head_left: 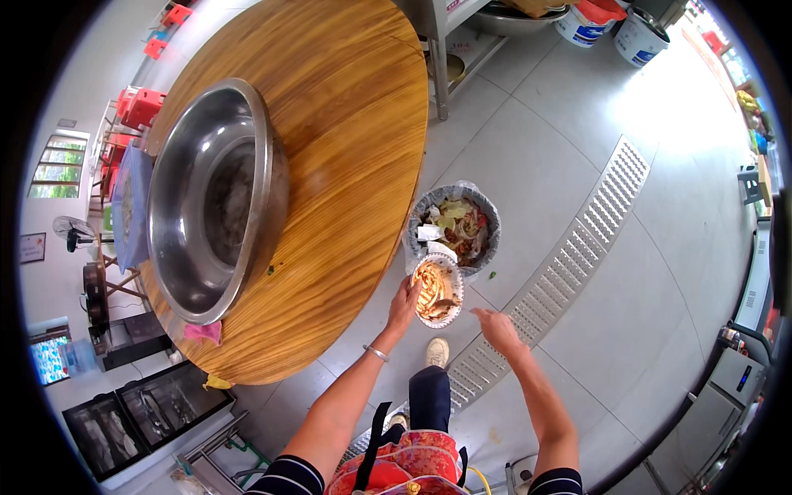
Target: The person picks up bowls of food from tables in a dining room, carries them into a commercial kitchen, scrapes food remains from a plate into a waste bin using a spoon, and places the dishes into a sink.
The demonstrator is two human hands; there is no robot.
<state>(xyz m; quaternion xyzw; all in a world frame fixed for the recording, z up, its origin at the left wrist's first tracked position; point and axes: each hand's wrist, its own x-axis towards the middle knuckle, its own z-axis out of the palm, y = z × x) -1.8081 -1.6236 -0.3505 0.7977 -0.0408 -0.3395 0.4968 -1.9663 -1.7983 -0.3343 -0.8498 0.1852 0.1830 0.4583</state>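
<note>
My left hand (403, 304) grips the rim of a white patterned bowl (459, 285), its fingers wrapped round the left side. Orange-red sauce or food scraps (431, 289) coat the inside of the bowl, with a dark brown bit near its lower right. The bowl is tilted at the near edge of a lined waste bin (493, 239), which holds vegetable scraps and white paper. Just right of the bowl, apart from it, my right hand (500, 332) is closed with its fingertips toward the bowl; anything in it is too small to make out.
A round wooden table (346, 165) stands on the left, bearing a large steel basin (268, 165) and a pink cloth (204, 332). A metal drain grate (569, 256) crosses the tiled floor on the right. White buckets (642, 40) and a steel rack (440, 74) stand at the back.
</note>
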